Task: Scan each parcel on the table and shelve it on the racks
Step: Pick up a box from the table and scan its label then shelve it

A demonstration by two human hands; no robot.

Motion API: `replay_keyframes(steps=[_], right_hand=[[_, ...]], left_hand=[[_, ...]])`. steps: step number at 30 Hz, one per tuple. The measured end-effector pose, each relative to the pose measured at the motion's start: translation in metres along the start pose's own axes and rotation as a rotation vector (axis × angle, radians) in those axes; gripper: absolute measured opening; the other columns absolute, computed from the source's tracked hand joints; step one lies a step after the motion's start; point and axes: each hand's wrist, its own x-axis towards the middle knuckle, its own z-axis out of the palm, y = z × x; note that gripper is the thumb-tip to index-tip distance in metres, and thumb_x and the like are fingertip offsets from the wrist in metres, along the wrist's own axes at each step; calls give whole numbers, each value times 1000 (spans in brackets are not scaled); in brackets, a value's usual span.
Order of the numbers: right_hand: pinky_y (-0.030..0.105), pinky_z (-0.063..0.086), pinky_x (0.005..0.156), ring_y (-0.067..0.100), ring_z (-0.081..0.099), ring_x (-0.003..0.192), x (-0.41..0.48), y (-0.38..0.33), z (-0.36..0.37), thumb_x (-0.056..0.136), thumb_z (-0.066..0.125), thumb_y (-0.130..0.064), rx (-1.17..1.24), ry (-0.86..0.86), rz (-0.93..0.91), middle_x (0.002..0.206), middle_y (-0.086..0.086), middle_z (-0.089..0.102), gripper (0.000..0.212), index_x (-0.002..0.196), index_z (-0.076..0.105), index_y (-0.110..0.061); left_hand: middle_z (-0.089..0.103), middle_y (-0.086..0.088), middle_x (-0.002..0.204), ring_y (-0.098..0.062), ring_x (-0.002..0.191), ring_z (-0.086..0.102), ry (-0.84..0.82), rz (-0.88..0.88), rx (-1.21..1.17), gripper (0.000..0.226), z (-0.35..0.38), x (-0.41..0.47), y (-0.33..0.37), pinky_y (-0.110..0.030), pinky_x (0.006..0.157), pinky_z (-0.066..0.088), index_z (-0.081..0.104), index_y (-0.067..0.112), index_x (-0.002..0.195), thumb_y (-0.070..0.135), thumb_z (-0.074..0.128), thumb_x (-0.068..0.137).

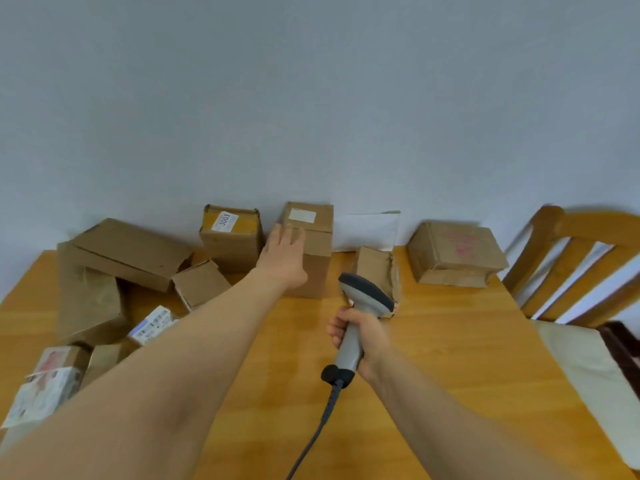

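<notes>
Several cardboard parcels lie along the back and left of a wooden table. My left hand reaches forward with straight fingers against the left side of a tall brown parcel that bears a white label on top. My right hand grips the handle of a grey barcode scanner, head pointing away toward the parcels, its dark cable trailing to the near edge. A box labelled 3003 stands just left of the tall parcel.
A torn small box sits behind the scanner, and a box with pink writing sits at the back right. White-labelled packets crowd the left edge. A wooden chair stands to the right. A white envelope leans on the wall.
</notes>
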Motion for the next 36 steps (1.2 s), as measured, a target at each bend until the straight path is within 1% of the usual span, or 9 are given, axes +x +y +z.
replay_keyframes(steps=[8,11,14,17,20,25,31,34,36], right_hand=[[24,50,46,19,63,50,22,-5,-28,88,58,3,4,-28,62,62,12,66,8,80,61,0],[24,50,46,18,63,49,22,-6,-38,88,58,3,10,-39,99,59,11,66,7,83,61,0],[24,50,46,17,64,48,22,-4,-43,89,59,2,13,-57,157,60,11,67,6,84,61,0],[24,51,46,18,64,50,24,3,-48,89,59,2,3,-65,199,62,12,68,6,83,62,1],[23,51,45,19,65,51,26,13,-53,90,58,1,-13,-54,243,62,12,68,9,81,60,0],[30,56,55,29,66,78,34,39,-60,86,68,-7,-76,-1,284,91,16,69,13,96,63,-2],[34,56,66,26,65,78,31,68,-56,80,75,-10,-125,25,311,93,14,69,35,112,64,-1],[36,55,73,27,66,83,30,74,-58,81,74,-7,-118,35,317,103,17,70,34,113,65,-1],[37,54,75,28,67,87,29,76,-59,82,72,-6,-114,42,315,106,18,70,31,112,65,-1]], left_hand=[[-17,-12,159,-32,147,-11,-118,2,291,107,24,26,-8,-46,119,5,-23,18,150,31,62,86],[9,-17,154,-36,143,12,20,4,367,107,22,8,-3,-47,116,16,-9,18,153,35,68,82],[24,-11,141,-32,138,18,83,17,426,78,24,-11,-4,-50,115,16,30,16,142,33,70,78],[16,-11,150,-31,144,12,40,3,370,76,49,-39,-12,-56,117,8,30,17,138,33,73,78],[26,-6,152,-26,141,26,35,20,323,76,81,-77,-17,-49,115,22,29,21,139,37,73,79],[59,-12,119,-32,108,53,112,77,277,106,128,-127,-18,-44,74,54,45,23,126,45,92,33],[40,-13,132,-30,119,38,49,24,173,107,160,-154,-14,-47,83,52,40,18,134,28,92,41],[6,-9,154,-30,143,11,-82,34,161,96,159,-166,-17,-44,112,25,8,21,152,34,67,78],[0,-9,156,-29,143,11,-99,5,93,88,151,-172,-20,-41,114,22,1,21,153,39,53,85]])
